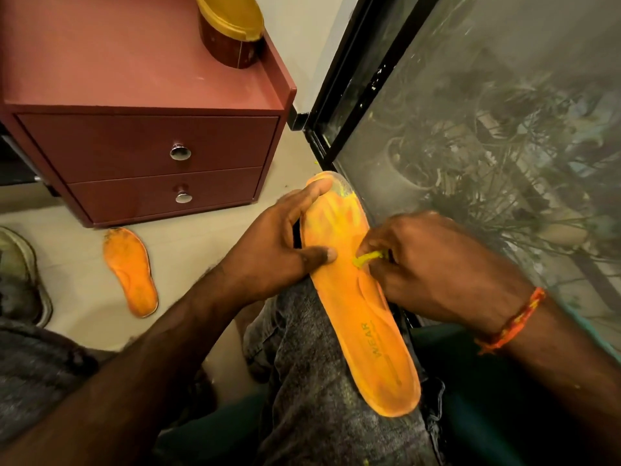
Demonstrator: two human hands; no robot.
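A long orange foam insole (363,317) with the green word "WEAR" printed near its heel lies along the person's knee, on the grey denim trouser leg (302,364), with its toe end pointing away from the body. The left hand (275,250) grips the insole from its left edge: the thumb presses on the top surface and one finger stretches along the edge to the toe. The right hand (433,264), which has an orange thread bracelet (514,324) at the wrist, pinches a small yellow-green piece (368,257) whose tip touches the middle of the insole; I cannot tell what this piece is. The toe part of the insole shows yellowish smears. A second orange insole (131,272) lies on the pale floor, just in front of a red-brown cabinet (134,89) with two drawers. A brown jar with a yellow lid (228,31) stands on the cabinet. A dusty glass door (487,129) is just beside the right hand.
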